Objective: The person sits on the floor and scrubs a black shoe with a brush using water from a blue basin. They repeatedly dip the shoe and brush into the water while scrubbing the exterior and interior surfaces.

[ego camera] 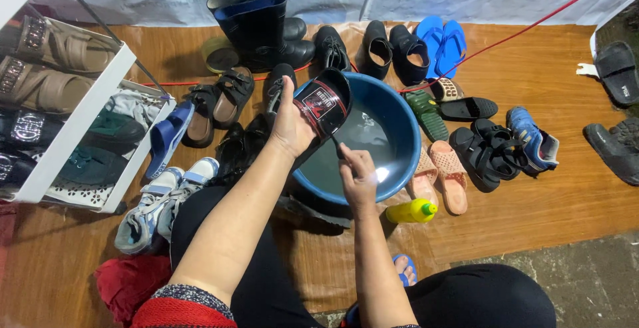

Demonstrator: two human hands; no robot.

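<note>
My left hand [290, 127] grips a black slide sandal [324, 104] with a red-and-white strap, holding it tilted over the blue basin [403, 118], which has water in it. Just below the sandal, my right hand [357, 175] is closed around a small dark tool, likely a brush, whose tip points up at the sandal's sole edge. Most of that tool is hidden inside the fist. Both forearms reach out from my lap over my dark trousers.
Many shoes ring the basin: black rubber boots [259, 25], black shoes, blue flip-flops [440, 43], pink slides [442, 178], green slides, sandals, sneakers [160, 201]. A yellow bottle [411, 211] lies beside the basin. A white shoe rack [73, 125] stands on the left. A red cord crosses the floor.
</note>
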